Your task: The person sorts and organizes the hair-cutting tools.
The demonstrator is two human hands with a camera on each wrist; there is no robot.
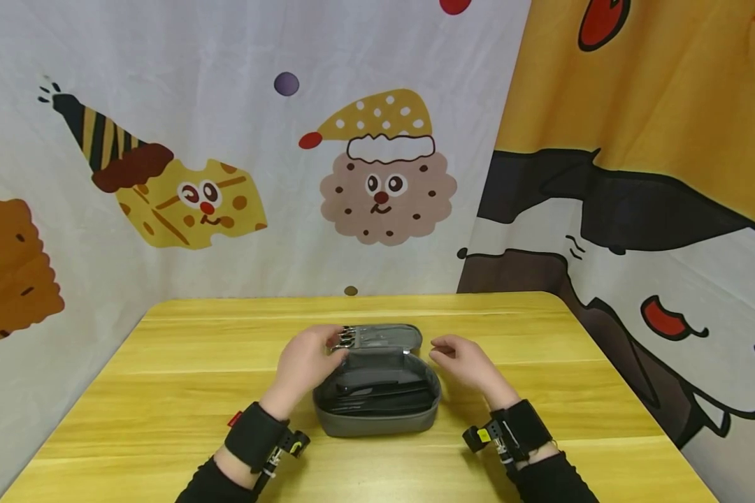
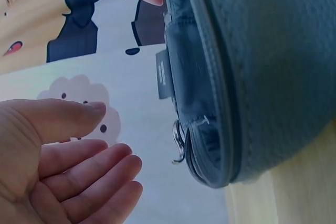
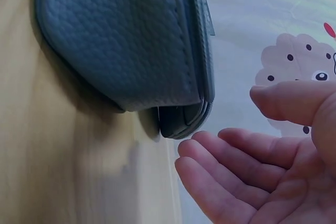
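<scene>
A grey zip case [image 1: 377, 423] with a pebbled surface lies on the table, its lid [image 1: 386, 337] folded back to the far side. Long dark items [image 1: 384, 398] lie inside, too dim to name. Several small shiny metal pieces [image 1: 346, 338] show at the lid's left end. Beside them is my left hand [image 1: 305, 363]; in the left wrist view its fingers are loosely bent, with nothing between thumb and fingers. A metal zipper pull [image 2: 179, 142] hangs at the case's edge. To the right of the lid, apart from it, my right hand [image 1: 468, 360] has relaxed fingers and holds nothing.
The wooden table [image 1: 195, 391] extends around the case on all sides. Behind it hangs a curtain [image 1: 226, 265] printed with cartoon figures. Each wrist wears a black band [image 1: 258, 436] with a small camera.
</scene>
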